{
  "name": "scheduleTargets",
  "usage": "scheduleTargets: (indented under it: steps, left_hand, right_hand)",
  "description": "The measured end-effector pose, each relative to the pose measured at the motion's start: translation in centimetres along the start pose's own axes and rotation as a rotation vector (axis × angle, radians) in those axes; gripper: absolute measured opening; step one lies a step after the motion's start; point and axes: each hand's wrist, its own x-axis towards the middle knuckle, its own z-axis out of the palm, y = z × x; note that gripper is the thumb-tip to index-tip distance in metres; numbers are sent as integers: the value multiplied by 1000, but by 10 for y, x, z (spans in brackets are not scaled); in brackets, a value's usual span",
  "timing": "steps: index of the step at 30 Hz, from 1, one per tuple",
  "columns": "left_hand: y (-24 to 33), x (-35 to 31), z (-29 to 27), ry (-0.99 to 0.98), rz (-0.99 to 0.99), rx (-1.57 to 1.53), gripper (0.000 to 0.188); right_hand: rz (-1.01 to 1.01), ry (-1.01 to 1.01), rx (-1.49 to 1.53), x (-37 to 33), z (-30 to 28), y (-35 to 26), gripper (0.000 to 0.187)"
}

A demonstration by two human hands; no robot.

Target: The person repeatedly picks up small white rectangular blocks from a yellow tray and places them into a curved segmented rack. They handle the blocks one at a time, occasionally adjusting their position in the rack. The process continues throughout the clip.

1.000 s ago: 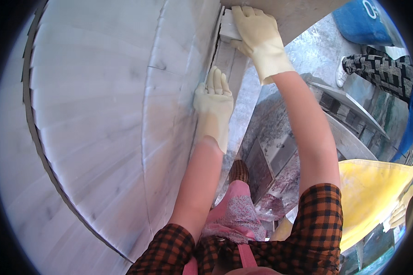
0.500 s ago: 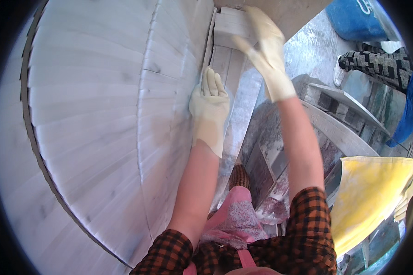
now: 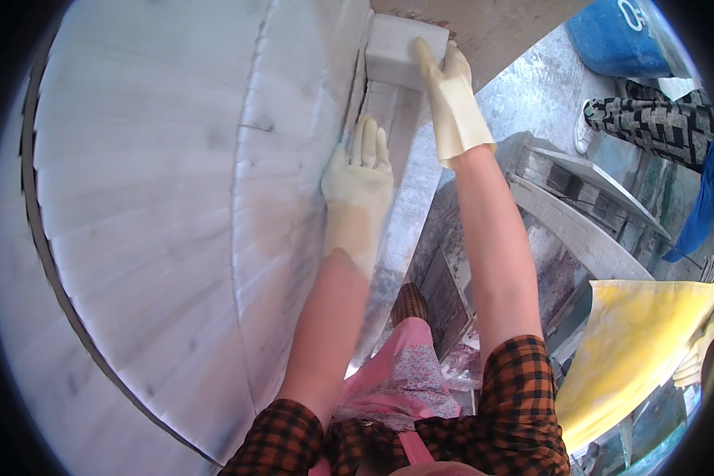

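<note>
My right hand [image 3: 451, 87], in a cream rubber glove, grips the right end of a whitish rectangular block [image 3: 395, 49]. Its thumb lies across the block's face and its fingers go round the far side. Nearer to me, my left hand [image 3: 358, 170], gloved alike, lies with fingers stretched out against the ledge below the block, with no object visible in it. A broad surface of thin, white, grey-streaked strips [image 3: 151, 159], laid in rows, fills the left side, right next to my left hand. Pale flat pieces [image 3: 395, 103] lie between the block and my left hand.
A brown board [image 3: 484, 32] stands behind the block. On the right are a blue tub [image 3: 615, 40], a person's patterned trouser leg [image 3: 650, 123], a worn wooden frame [image 3: 583, 226] and a yellow sheet [image 3: 639, 349]. Another cream glove [image 3: 694, 357] shows at the right rim.
My right hand has come down from a blurred, spread position above the block and closed on its right end. My left hand has barely shifted.
</note>
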Motion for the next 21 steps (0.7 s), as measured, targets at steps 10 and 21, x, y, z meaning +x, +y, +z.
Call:
scheduleTargets:
  steps: [10, 21]
  left_hand:
    - [19, 1, -27, -196, -43, 572, 51]
    - [19, 4, -33, -159, -39, 659, 51]
  right_hand:
    - [-70, 121, 348, -21, 4, 31, 87]
    - [-127, 62, 236, 6, 27, 51, 69]
